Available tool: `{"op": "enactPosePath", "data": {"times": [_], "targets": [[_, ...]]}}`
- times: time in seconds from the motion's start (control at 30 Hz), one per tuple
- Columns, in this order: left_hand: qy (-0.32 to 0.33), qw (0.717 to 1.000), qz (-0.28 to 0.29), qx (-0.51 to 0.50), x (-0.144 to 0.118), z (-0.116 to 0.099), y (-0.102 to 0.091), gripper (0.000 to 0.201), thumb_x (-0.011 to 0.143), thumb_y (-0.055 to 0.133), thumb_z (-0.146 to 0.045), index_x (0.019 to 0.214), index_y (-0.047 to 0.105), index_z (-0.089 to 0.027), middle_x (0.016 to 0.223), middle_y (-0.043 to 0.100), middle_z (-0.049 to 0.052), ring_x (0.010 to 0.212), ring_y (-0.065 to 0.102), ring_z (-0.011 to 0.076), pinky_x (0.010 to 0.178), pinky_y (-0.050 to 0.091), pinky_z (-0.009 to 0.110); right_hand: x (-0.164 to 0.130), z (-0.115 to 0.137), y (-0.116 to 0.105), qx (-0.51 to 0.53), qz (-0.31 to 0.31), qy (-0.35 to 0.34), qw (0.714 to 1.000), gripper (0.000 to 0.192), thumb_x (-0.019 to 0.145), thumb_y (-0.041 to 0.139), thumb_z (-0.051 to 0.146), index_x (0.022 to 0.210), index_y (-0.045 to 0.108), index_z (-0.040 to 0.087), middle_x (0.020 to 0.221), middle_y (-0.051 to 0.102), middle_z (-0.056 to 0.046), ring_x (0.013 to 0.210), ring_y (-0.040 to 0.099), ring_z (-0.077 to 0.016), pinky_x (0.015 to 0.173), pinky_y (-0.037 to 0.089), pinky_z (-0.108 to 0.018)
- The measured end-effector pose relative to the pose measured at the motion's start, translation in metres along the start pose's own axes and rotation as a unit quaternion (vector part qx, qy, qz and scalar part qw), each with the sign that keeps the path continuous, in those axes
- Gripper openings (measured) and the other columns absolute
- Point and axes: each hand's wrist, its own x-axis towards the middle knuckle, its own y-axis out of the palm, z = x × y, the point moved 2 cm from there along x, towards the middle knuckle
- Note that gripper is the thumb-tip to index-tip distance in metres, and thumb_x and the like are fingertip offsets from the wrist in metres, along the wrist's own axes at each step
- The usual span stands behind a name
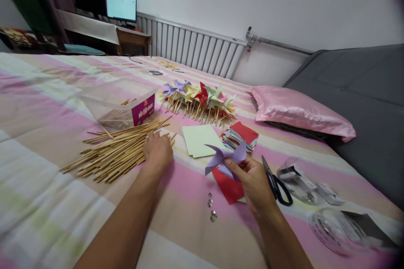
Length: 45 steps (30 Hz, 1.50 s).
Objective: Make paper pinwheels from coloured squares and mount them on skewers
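Note:
A purple paper pinwheel head (235, 155) is pinched between the thumb and fingers of my right hand (252, 178), over a red paper square (227, 187). My left hand (158, 149) reaches onto the right end of a loose pile of wooden sticks (120, 151). Its fingers curl down and close on a stick there, with the fingertips partly hidden. Between my forearms lie several small metal fasteners (210, 201) on the bedspread. A stack of pale green paper squares (202, 139) lies just beyond, next to a stack of mixed-colour paper squares (241, 135).
Several finished pinwheels (198, 97) lie in a bunch farther back. A clear plastic box (116, 96) holds more sticks at the left. Black scissors (277, 185), clear plastic containers (336, 229) and a pink pillow (299, 109) are at the right.

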Motion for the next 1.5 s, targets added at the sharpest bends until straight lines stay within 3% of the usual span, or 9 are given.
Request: {"op": "enactPosePath", "data": {"times": [0.17, 0.43, 0.63, 0.97, 1.17, 1.33, 1.43, 1.5], "targets": [[-0.045, 0.998, -0.038, 0.001, 0.016, 0.013, 0.008, 0.041, 0.085, 0.035, -0.025, 0.109, 0.061, -0.006, 0.127, 0.050, 0.021, 0.126, 0.036, 0.0325, 0.098, 0.031, 0.043, 0.000, 0.001, -0.002, -0.011, 0.004, -0.006, 1.000, 0.034, 0.059, 0.076, 0.034, 0.086, 0.068, 0.015, 0.079, 0.071, -0.005, 0.079, 0.065, -0.0215, 0.070, 0.051, -0.032], [-0.061, 0.997, -0.035, 0.030, 0.020, 0.018, 0.025, 0.046, 0.084, 0.035, -0.035, 0.102, 0.065, -0.005, 0.121, 0.054, 0.024, 0.126, 0.033, 0.0378, 0.100, 0.025, 0.048, -0.002, 0.006, 0.000, -0.004, 0.006, -0.008, 1.000, 0.030, 0.059, 0.076, 0.031, 0.084, 0.068, 0.016, 0.077, 0.070, -0.004, 0.073, 0.064, -0.0187, 0.069, 0.050, -0.031], [-0.052, 0.998, -0.033, 0.012, 0.018, 0.016, 0.018, 0.042, 0.084, 0.038, -0.033, 0.094, 0.067, -0.005, 0.115, 0.057, 0.024, 0.122, 0.037, 0.0362, 0.096, 0.029, 0.043, -0.001, 0.005, 0.000, -0.014, 0.002, -0.011, 1.000, 0.032, 0.058, 0.076, 0.033, 0.084, 0.068, 0.015, 0.076, 0.070, -0.005, 0.074, 0.065, -0.0208, 0.069, 0.050, -0.033], [-0.059, 0.998, -0.026, -0.018, 0.021, 0.015, 0.014, 0.037, 0.081, 0.042, -0.032, 0.092, 0.066, -0.005, 0.107, 0.059, 0.023, 0.114, 0.045, 0.0337, 0.093, 0.032, 0.041, -0.002, 0.005, 0.001, 0.004, 0.008, -0.001, 1.000, 0.031, 0.058, 0.077, 0.028, 0.086, 0.069, 0.017, 0.075, 0.070, -0.002, 0.069, 0.062, -0.0157, 0.066, 0.048, -0.027], [-0.050, 0.992, -0.089, -0.080, 0.018, 0.006, -0.006, 0.032, 0.080, 0.046, -0.028, 0.100, 0.062, -0.009, 0.115, 0.056, 0.017, 0.120, 0.043, 0.0275, 0.101, 0.028, 0.035, -0.001, 0.004, 0.000, -0.013, 0.007, -0.008, 1.000, 0.030, 0.058, 0.077, 0.031, 0.082, 0.068, 0.016, 0.073, 0.069, -0.003, 0.064, 0.061, -0.0158, 0.063, 0.049, -0.028], [0.047, 0.950, -0.212, -0.223, 0.011, -0.005, -0.022, 0.035, 0.080, 0.048, -0.023, 0.112, 0.059, -0.013, 0.126, 0.054, 0.010, 0.119, 0.046, 0.0205, 0.102, 0.033, 0.031, -0.001, 0.003, 0.001, -0.013, 0.010, -0.004, 1.000, 0.029, 0.059, 0.077, 0.032, 0.082, 0.068, 0.016, 0.072, 0.069, -0.003, 0.068, 0.062, -0.0166, 0.065, 0.049, -0.029], [0.062, 0.919, -0.221, -0.321, 0.007, -0.013, -0.026, 0.031, 0.080, 0.050, -0.023, 0.108, 0.064, -0.017, 0.120, 0.060, 0.006, 0.113, 0.052, 0.0199, 0.100, 0.037, 0.035, 0.000, 0.003, 0.001, 0.001, 0.012, -0.009, 1.000, 0.030, 0.058, 0.077, 0.033, 0.081, 0.068, 0.016, 0.072, 0.069, -0.004, 0.068, 0.062, -0.0172, 0.064, 0.049, -0.029], [0.085, 0.883, -0.214, -0.409, 0.004, -0.021, -0.029, 0.024, 0.079, 0.054, -0.023, 0.097, 0.069, -0.018, 0.109, 0.066, 0.006, 0.105, 0.058, 0.0199, 0.097, 0.041, 0.036, 0.001, 0.004, 0.000, 0.030, 0.014, -0.009, 0.999, 0.029, 0.057, 0.078, 0.032, 0.079, 0.068, 0.017, 0.073, 0.069, -0.003, 0.069, 0.062, -0.0166, 0.064, 0.049, -0.028]]}}
